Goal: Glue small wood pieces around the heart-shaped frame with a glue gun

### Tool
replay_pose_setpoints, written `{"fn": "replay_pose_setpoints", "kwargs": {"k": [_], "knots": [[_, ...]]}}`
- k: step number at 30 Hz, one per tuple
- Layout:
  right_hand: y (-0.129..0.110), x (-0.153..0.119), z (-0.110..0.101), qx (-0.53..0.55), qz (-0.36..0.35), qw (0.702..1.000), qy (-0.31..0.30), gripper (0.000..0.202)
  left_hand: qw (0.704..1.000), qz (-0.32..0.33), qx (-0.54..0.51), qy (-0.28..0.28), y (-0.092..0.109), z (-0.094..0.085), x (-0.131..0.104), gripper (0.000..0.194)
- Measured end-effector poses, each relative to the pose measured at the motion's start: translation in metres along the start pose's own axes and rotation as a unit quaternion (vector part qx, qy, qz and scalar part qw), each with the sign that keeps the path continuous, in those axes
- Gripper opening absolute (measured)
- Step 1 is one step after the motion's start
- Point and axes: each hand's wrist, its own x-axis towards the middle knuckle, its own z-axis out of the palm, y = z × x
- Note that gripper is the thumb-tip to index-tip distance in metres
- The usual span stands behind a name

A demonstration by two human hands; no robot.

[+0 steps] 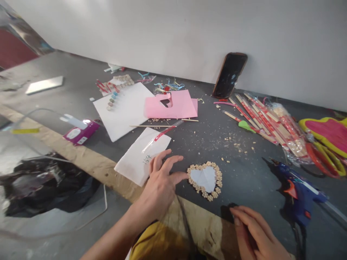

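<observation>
A paper heart (207,178) edged with small beige pieces lies flat on the dark table. My left hand (164,177) is open beside it, fingers apart, with the thumb tip at the heart's left edge. To the lower right, near the table's front edge, is my right hand (252,227). Its thumb and fingertips are pressed together, and whatever they hold, if anything, is too small to name. Under the left fingers lies a white sheet (135,162) with handwriting and a red-and-clear wrapper (162,135) on it.
A blue glue gun (298,195) lies at right, before wrapped sticks (260,115) and scissors (322,159). A phone (230,74) leans on the wall. Pink paper (184,104), a white sheet (119,122) and a purple device (82,133) are further left. Crumbs are scattered mid-table.
</observation>
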Motion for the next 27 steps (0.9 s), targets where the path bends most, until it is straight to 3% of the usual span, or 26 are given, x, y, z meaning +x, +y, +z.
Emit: {"fn": "replay_pose_setpoints", "kwargs": {"k": [10,16,27], "knots": [[-0.003,0.003,0.001,0.002,0.006,1.000,-0.004,0.020,0.999,0.018,-0.014,0.032,0.005,0.007,-0.004,0.041],[-0.002,0.001,0.000,0.006,0.006,1.000,0.000,0.021,1.000,0.018,0.000,0.022,0.009,0.006,-0.004,0.046],[-0.003,0.003,0.001,0.017,0.012,1.000,0.008,0.021,0.999,0.028,0.024,0.009,0.017,0.012,-0.004,0.039]]}}
